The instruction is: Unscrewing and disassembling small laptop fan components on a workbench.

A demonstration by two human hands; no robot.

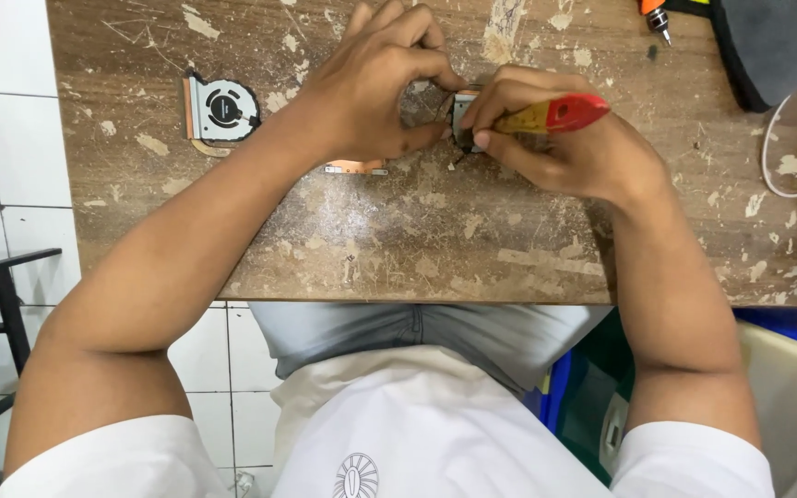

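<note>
My left hand [375, 88] is curled over a small metal cooling fan part [462, 109] in the middle of the worn wooden table [417, 240], pinning it down. My right hand [555, 148] grips a screwdriver with a yellow and red handle [560, 114], its tip hidden between my fingers at the part. A copper strip [355, 168] pokes out below my left hand. Most of the held part is hidden by both hands.
A second laptop fan with a copper heat pipe [220, 108] lies at the left of the table. An orange-tipped tool [655, 13], a dark grey cloth [772, 41] and a white cable [791, 148] sit at the far right. A blue and cream bin [786, 369] stands below right.
</note>
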